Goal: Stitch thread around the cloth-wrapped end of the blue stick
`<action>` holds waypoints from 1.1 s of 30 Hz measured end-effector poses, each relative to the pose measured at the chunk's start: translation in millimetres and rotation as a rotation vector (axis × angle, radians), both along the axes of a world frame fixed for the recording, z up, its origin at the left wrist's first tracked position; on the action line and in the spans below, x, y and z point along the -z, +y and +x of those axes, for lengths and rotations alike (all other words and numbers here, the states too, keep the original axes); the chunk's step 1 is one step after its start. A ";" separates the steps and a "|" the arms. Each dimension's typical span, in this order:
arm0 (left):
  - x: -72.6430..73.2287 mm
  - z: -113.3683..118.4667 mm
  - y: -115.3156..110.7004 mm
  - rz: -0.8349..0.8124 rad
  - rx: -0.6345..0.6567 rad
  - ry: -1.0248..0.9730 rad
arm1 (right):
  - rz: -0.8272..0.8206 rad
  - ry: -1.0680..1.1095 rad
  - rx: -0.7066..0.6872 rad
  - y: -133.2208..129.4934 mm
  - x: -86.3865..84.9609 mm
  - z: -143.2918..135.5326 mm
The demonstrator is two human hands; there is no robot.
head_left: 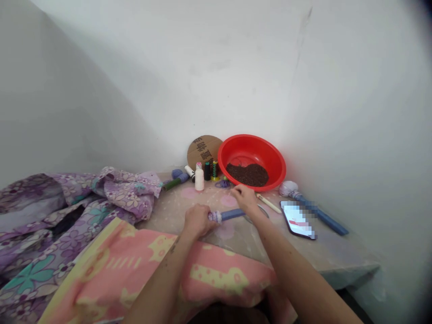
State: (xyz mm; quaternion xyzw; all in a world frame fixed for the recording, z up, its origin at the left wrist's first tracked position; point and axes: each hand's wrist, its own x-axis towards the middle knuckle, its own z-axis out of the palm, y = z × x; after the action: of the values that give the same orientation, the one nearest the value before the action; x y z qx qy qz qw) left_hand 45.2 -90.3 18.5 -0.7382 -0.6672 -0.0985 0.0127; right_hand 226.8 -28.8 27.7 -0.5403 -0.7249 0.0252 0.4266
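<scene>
My left hand (197, 219) is closed around the bound end of a blue stick (232, 213), with pale lavender and white wrapping showing beside the fingers. The stick points right, and its far end passes behind my right wrist. My right hand (245, 197) is raised over the table just in front of the red basin (280, 173). Its fingers are pinched together; whatever may be between them is too small to make out. A thin metallic loop (265, 210) lies partly hidden behind the right forearm. Dark brown grains (251, 174) lie inside the basin.
Thread spools (199, 179) and a green stick (172, 183) stand or lie near the wall by a cardboard disc (199, 148). To the right are a pen (270, 203), a phone (297, 220) and another blue stick (329, 220) with a white ball head. Floral cloth (111, 198) and pink fabric (148, 252) cover the left and front.
</scene>
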 end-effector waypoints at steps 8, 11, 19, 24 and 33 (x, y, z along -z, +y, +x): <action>2.7 0.2 1.2 0.040 0.002 0.003 | 0.185 0.291 0.422 -2.8 -27.1 46.7; 3.1 0.5 0.7 0.040 -0.003 0.004 | 0.126 0.254 0.300 -17.1 -29.1 37.4; 4.1 0.0 0.3 0.038 -0.012 -0.003 | 0.021 0.050 -0.042 -25.0 -11.5 4.0; 2.4 0.6 -0.8 0.033 -0.020 -0.004 | -0.125 -0.167 -0.276 -25.4 9.2 -18.2; 2.5 2.0 -1.3 0.029 -0.036 -0.006 | -0.053 -0.350 -0.305 -24.6 19.3 -37.4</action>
State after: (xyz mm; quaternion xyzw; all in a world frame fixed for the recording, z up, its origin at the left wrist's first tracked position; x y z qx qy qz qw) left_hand 47.2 -91.6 16.0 -0.7255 -0.6790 -0.1100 0.0232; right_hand 189.4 -53.4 8.4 -0.4318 -0.8601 0.0146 0.2712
